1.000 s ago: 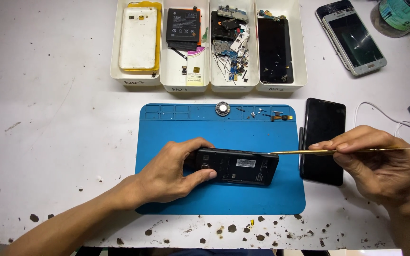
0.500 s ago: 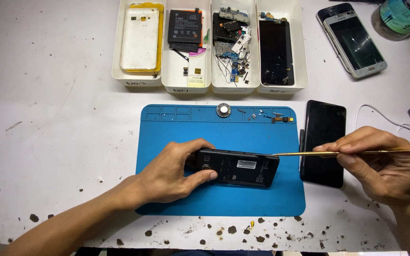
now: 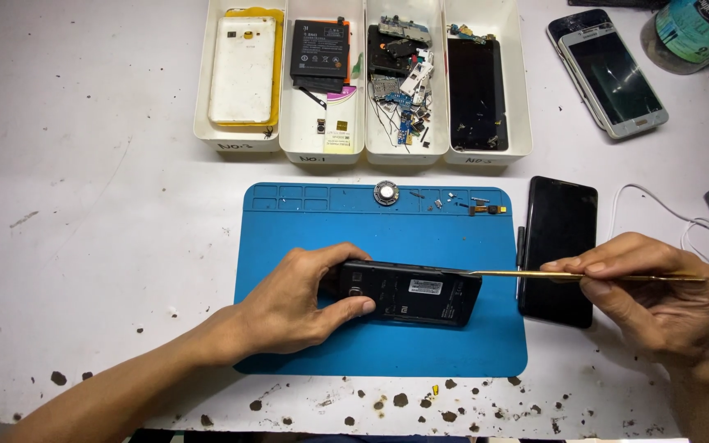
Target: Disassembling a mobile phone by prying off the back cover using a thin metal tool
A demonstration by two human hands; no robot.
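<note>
**Opened phone on blue mat, thin tool at its right edge**

Surroundings: A blue work mat [image 3: 387, 344] lies on the white, speckled counter [image 3: 92, 213]. At the mat's 12 o'clock edge sit a small round metal part [image 3: 386, 193] and a scatter of tiny screws and bits [image 3: 461, 203]. Just off the mat at 3 o'clock lies a black phone [image 3: 560, 246], screen dark; the tool shaft crosses above its lower half. A white cable [image 3: 683, 226] loops beyond it. At 1 o'clock on the counter rest two more phones [image 3: 613, 74], stacked.

Hands: The left hand [image 3: 301, 299] comes in from 7 o'clock, fingers wrapped over the left end of the opened black phone [image 3: 412, 293], thumb pressed on its near side, holding it on edge at the mat's centre. The right hand [image 3: 658, 295] enters from 4 o'clock, fingers pinched together on a thin brass-coloured tool [image 3: 535, 274], held level, its tip touching the phone's upper right corner.

Containers: Four white trays [image 3: 322, 148] stand in a row at 12 o'clock. Left to right: a white back cover on a yellow case [image 3: 242, 70]; a black battery [image 3: 319, 53]; loose circuit boards and small parts [image 3: 400, 74]; a black screen panel [image 3: 478, 94].
</note>
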